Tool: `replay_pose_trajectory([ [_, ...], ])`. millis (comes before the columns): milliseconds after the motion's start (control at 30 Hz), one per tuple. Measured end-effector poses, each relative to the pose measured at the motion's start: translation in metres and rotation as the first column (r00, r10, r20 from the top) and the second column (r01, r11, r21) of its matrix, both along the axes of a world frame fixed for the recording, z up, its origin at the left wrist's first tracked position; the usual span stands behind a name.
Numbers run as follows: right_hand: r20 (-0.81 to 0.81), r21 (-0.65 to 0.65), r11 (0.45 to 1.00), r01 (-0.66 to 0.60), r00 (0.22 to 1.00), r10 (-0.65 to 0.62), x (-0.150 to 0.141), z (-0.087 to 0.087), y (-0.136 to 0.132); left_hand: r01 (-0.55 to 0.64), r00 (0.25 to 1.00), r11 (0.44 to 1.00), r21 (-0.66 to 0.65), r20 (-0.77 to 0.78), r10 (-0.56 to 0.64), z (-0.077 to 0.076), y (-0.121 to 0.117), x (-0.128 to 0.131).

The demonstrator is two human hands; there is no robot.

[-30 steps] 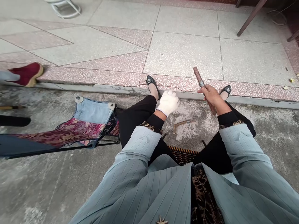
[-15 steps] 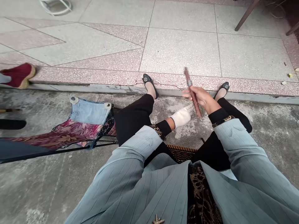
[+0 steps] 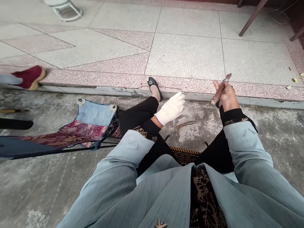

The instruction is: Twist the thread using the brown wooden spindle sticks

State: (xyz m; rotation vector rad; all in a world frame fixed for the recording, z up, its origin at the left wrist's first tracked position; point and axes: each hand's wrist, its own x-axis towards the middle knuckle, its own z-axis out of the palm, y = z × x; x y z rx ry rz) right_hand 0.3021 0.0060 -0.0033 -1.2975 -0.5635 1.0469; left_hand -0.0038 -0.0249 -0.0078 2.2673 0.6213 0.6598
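Observation:
My right hand (image 3: pixel 227 95), bare, is closed round a reddish-brown stick-like piece (image 3: pixel 219 91) with a grey band near its far end. The piece slants away to the upper right, and its pale near end sticks out below my fingers. To the left, my left hand (image 3: pixel 171 108) wears a white knitted glove. Its fingers are loosely bent, and no object shows in them. A thin, bent brown piece (image 3: pixel 187 124), blurred, lies on the concrete below the gloved hand, apart from it.
A pink-edged step (image 3: pixel 114 78) crosses ahead of my feet. To my left stands a folding chair (image 3: pixel 87 129) with denim and floral fabric. Another person's red shoe (image 3: pixel 30 77) rests on the step. A white stool (image 3: pixel 67 12) and a wooden leg (image 3: pixel 253 17) stand farther back.
My right hand has moved right with the brown piece, which now tilts the other way. My gloved left hand has drawn left and up, its fingers more bent. The bent piece on the ground now shows.

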Motion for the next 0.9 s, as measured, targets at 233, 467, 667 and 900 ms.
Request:
replay_pose_trajectory([
  [233, -0.094, 0.133, 0.959, -0.249, 0.960, 0.262, -0.038, 0.040, -0.040, -0.076, 0.991, 0.997, -0.004, -0.110, 0.075, 0.009, -0.011, -0.013],
  [467, 0.033, 0.080, 0.909, -0.409, 0.913, 0.407, -0.070, 0.056, -0.069, -0.473, 0.861, 0.879, -0.057, -0.244, 0.447, 0.009, -0.008, -0.002],
  [667, 0.002, 0.061, 0.837, -0.544, 0.839, 0.545, -0.083, 0.040, -0.070, -0.519, 0.810, 0.855, -0.006, -0.324, 0.489, 0.005, -0.003, 0.000],
  [900, -0.042, -0.023, 0.774, -0.632, 0.775, 0.631, -0.093, 0.033, -0.059, 0.081, 0.883, 0.628, -0.774, 0.348, 0.316, 0.002, -0.013, 0.031],
])
